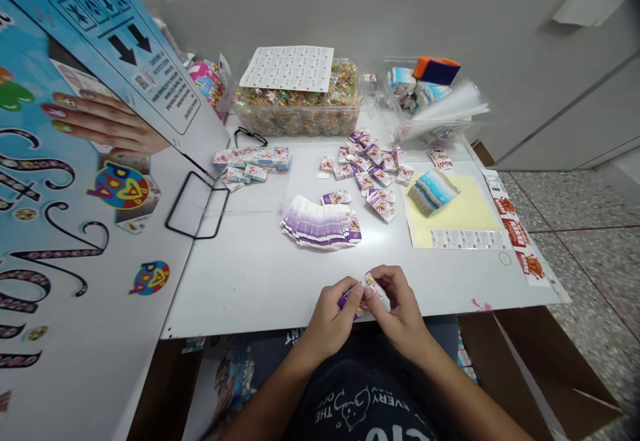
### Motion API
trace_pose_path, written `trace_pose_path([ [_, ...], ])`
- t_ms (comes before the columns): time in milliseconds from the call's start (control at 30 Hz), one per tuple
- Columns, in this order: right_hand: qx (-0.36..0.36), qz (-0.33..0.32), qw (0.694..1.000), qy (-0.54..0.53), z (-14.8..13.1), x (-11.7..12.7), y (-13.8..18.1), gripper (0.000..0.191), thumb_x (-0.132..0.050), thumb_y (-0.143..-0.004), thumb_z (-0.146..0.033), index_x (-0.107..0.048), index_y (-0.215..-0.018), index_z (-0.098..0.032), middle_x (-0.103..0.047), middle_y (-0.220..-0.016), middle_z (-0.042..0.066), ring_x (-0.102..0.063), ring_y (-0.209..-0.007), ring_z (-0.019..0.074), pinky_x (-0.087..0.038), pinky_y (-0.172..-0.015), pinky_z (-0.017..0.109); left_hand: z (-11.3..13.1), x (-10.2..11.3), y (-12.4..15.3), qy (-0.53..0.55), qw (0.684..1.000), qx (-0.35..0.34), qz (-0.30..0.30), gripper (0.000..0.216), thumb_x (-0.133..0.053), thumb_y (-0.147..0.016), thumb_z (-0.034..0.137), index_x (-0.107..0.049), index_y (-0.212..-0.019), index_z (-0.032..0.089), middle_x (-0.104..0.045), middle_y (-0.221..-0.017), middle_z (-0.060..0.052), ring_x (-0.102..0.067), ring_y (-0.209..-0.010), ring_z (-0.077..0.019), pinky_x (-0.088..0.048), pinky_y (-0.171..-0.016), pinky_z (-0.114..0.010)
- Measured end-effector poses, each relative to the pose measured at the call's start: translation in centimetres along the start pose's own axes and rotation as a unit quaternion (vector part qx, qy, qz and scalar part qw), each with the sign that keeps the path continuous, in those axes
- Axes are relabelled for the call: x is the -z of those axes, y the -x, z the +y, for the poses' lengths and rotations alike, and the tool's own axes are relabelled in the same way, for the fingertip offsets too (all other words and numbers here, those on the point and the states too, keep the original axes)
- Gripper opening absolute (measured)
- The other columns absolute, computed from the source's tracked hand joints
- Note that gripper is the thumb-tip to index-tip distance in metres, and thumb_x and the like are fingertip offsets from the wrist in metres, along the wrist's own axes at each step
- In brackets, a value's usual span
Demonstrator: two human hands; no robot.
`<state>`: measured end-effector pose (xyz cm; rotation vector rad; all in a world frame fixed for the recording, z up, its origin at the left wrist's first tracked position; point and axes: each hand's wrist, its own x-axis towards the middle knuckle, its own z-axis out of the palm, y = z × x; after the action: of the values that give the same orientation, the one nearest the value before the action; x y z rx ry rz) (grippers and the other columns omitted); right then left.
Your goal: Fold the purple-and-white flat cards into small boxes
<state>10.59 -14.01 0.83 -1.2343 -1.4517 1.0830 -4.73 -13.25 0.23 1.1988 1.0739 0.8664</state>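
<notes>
At the front edge of the white table, my left hand point(336, 313) and my right hand point(399, 303) both grip a small purple-and-white printed box point(372, 285). My thumbs press on its face, and the fingers hide part of it. Beyond my hands lies a fanned stack of flat purple-and-white cartons point(320, 222). A pile of small folded purple boxes point(373, 157) sits farther back, right of the stack. One more purple box point(336, 197) rests just behind the stack.
Small blue-and-white boxes point(255, 158) stand in a row at left, near a black wire stand point(197, 206). Behind are a clear bin point(295, 121) of colourful bits and another clear bin point(435, 127). A blue bundle point(433, 192) lies on yellow paper point(475, 204). A tall printed carton point(65, 241) borders the left.
</notes>
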Motion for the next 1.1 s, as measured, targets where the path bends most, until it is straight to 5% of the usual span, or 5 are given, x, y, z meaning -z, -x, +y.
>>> trace_pose_path([
  [300,-0.048,0.178,0.979,-0.089,5.2,2.3,-6.6,0.033,-0.062,-0.090,-0.045,-0.053,-0.114,-0.024,-0.065,-0.108,0.008,-0.070,-0.087,0.0208,-0.060,-0.076,0.041,-4.3,-0.2,-0.5,0.000,0.989,-0.014,0.145,0.041,-0.035,-0.101,0.055,-0.055,-0.095,0.019,-0.028,-0.059,0.008,-0.027,-0.053,-0.0122,-0.023,-0.053,-0.026],
  [433,0.002,0.085,0.995,0.060,7.0,3.6,-9.4,0.033,-0.060,-0.091,-0.050,-0.063,-0.101,-0.019,-0.068,-0.088,0.007,-0.067,-0.075,0.0213,-0.059,-0.070,0.043,-4.1,-0.4,-0.3,-0.042,0.992,-0.028,0.118,0.038,-0.038,-0.101,0.053,-0.054,-0.091,0.019,-0.029,-0.057,0.008,-0.027,-0.050,-0.0118,-0.022,-0.054,-0.027],
  [700,0.121,-0.142,0.961,0.204,6.1,3.0,-14.4,0.057,-0.085,-0.070,-0.028,-0.068,-0.125,-0.028,-0.067,-0.129,0.008,-0.056,-0.121,0.0315,-0.044,-0.105,0.052,-4.3,-0.6,-0.2,-0.128,0.987,-0.050,0.083,0.032,-0.037,-0.102,0.041,-0.049,-0.080,0.021,-0.035,-0.056,0.007,-0.035,-0.050,-0.0127,-0.024,-0.056,-0.028],
  [867,0.141,-0.178,0.939,0.258,6.1,3.4,-15.3,0.024,-0.064,-0.092,-0.028,-0.073,-0.114,-0.023,-0.072,-0.099,0.008,-0.064,-0.091,0.0248,-0.052,-0.086,0.043,-4.4,-0.5,-0.1,-0.128,0.988,-0.047,0.076,0.035,-0.036,-0.102,0.041,-0.047,-0.075,0.022,-0.032,-0.054,0.007,-0.032,-0.050,-0.0129,-0.022,-0.056,-0.028],
  [1100,0.170,-0.187,0.922,0.293,5.7,2.7,-14.0,0.049,-0.083,-0.077,-0.032,-0.068,-0.122,-0.023,-0.064,-0.120,0.013,-0.058,-0.112,0.0311,-0.046,-0.098,0.049,-4.4,-0.6,-0.2,-0.141,0.986,-0.054,0.075,0.038,-0.035,-0.102,0.045,-0.048,-0.074,0.022,-0.033,-0.054,0.006,-0.033,-0.049,-0.0131,-0.022,-0.055,-0.028],
])
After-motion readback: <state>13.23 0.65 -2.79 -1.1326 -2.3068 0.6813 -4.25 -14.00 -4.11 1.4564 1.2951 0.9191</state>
